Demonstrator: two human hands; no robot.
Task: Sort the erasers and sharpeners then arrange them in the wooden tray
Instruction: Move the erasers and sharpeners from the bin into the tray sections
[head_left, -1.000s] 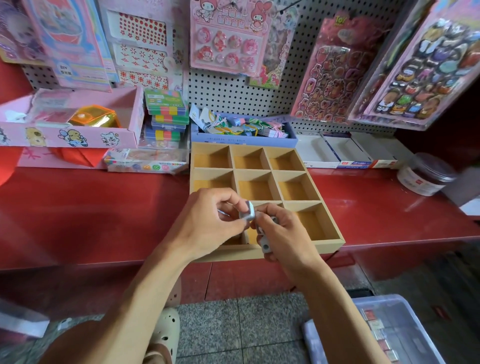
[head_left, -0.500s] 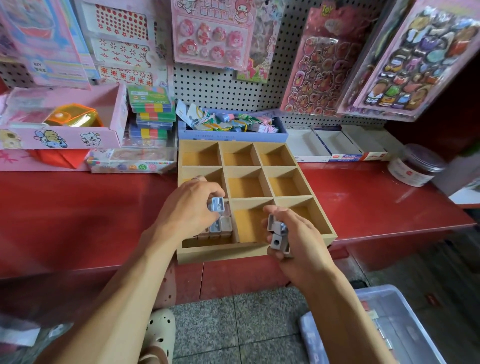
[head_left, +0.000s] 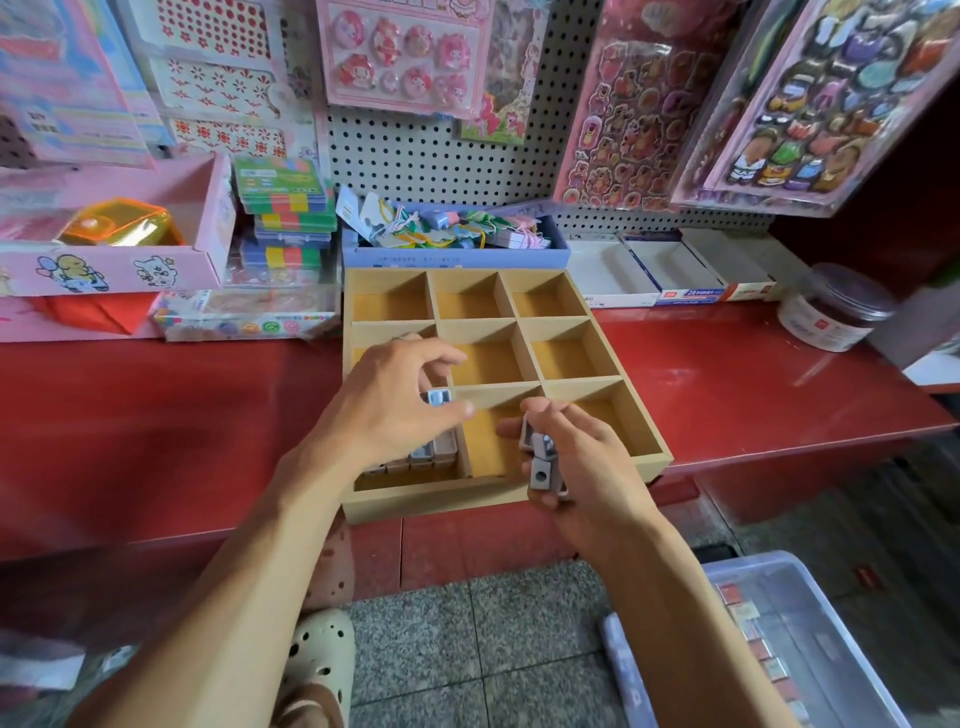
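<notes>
A small metal sharpener (head_left: 439, 398) sits under the curled fingers of the left hand (head_left: 387, 410), which hovers over the near-left compartment of the wooden tray (head_left: 631, 415); whether the fingers actually pinch it or it has just been let go cannot be told. Below that hand, a row of sharpeners (head_left: 423, 456) stands side by side in the same compartment. The right hand (head_left: 576, 460) is over the tray's near edge, at the near-middle compartment, its fingers curled round a handful of sharpeners (head_left: 540, 457), one showing its round hole. The tray's other compartments show bare wood. The tray rests on a red worktop (head_left: 753, 384), its near edge reaching the worktop's front. Behind it lies a blue box (head_left: 452, 254) of mixed small items, with white boxes (head_left: 670, 270) and a lidded jar (head_left: 831, 309) to the right. A clear plastic bin (head_left: 810, 639) sits on the floor at lower right.
</notes>
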